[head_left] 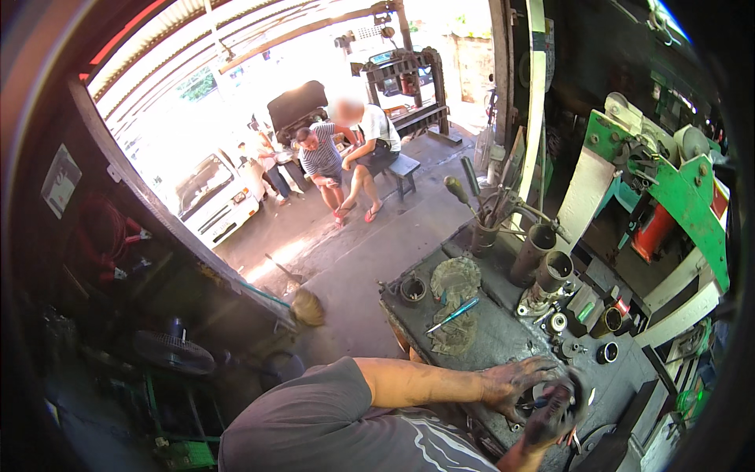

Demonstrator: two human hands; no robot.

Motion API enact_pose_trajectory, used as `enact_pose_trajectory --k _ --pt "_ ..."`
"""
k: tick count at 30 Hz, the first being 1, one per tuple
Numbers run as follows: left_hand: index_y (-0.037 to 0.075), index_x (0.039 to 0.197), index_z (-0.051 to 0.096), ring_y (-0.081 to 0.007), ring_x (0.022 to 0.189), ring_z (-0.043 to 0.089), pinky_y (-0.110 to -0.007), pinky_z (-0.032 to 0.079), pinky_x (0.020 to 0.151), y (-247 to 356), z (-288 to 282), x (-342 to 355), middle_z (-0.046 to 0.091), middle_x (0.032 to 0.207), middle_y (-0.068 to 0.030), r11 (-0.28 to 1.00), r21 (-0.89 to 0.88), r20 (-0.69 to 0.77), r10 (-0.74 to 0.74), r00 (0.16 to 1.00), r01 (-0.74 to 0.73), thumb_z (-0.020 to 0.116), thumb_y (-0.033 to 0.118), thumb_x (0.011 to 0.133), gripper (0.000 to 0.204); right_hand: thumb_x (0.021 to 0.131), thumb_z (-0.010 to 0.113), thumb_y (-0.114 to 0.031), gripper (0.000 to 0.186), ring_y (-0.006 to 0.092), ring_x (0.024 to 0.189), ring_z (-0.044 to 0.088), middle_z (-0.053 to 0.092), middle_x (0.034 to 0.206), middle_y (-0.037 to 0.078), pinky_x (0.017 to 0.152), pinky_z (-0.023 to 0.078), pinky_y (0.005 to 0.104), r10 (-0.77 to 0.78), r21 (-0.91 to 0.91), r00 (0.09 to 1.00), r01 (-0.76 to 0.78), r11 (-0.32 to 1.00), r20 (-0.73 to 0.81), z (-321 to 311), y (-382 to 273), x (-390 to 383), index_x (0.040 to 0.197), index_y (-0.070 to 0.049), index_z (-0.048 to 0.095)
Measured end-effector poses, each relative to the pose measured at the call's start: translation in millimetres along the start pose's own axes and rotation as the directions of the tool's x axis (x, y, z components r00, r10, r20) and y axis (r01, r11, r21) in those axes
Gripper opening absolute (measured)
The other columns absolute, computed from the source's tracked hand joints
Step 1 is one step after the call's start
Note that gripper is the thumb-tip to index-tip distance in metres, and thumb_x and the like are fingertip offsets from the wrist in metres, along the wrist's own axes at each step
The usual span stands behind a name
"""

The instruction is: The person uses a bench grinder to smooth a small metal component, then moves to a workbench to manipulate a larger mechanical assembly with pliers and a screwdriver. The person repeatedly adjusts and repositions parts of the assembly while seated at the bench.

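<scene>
Both my hands are close together over the near right part of a dark, greasy workbench (511, 303). My left hand (515, 384), smeared with black grease, has its fingers curled around a dark round part (581, 396). From below, my right hand (553, 415), also blackened, closes on the same part. The fingers hide much of it, and its exact kind cannot be made out. On the bench beyond lie a blue screwdriver (454, 315) across a grimy rag (454, 334), a black ring-shaped part (607, 352) and a small bearing-like ring (557, 322).
Metal cylinders (533, 252) and a can of tools (483, 236) line the bench's far side, beside a small dark cup (412, 289). A green-and-white machine frame (684, 197) rises at right. A broom (307, 307) and fan (174, 352) are left. Two people sit outside by a bench (404, 167).
</scene>
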State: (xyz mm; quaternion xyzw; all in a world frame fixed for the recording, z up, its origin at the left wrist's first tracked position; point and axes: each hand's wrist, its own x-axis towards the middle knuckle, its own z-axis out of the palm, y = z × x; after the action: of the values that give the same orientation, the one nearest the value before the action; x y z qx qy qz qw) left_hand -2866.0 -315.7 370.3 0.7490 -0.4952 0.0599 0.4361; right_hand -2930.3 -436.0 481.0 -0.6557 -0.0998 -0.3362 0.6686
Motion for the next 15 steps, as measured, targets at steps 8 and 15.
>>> enact_pose_trajectory --k 8,15 --pt "0.008 0.162 0.030 -0.0477 0.152 0.036 -0.054 0.036 0.126 11.5 -8.3 3.9 0.037 0.163 -0.0252 0.972 -0.104 0.142 -0.194 0.971 0.209 0.098 0.041 0.063 0.125 0.099 0.073 -0.047 0.054 0.0213 0.062 0.060 0.066 0.073 0.012 0.066 0.049 0.0365 -0.141 0.415 0.442 -0.620 0.666 0.886 -25.7 38.6 78.4 0.091 0.006 0.073" --pt "0.008 0.163 0.030 -0.0500 0.152 0.036 -0.058 0.032 0.127 3.0 3.6 -4.1 0.035 0.163 -0.0265 0.997 -0.021 -0.012 -0.078 0.997 0.078 0.100 0.044 0.061 0.129 0.109 0.062 -0.034 0.038 0.0178 0.075 0.058 0.064 0.086 0.008 0.071 0.047 0.0309 0.112 -0.074 0.982 -0.124 0.989 -0.152 -17.2 10.1 -4.6 0.106 0.003 0.071"
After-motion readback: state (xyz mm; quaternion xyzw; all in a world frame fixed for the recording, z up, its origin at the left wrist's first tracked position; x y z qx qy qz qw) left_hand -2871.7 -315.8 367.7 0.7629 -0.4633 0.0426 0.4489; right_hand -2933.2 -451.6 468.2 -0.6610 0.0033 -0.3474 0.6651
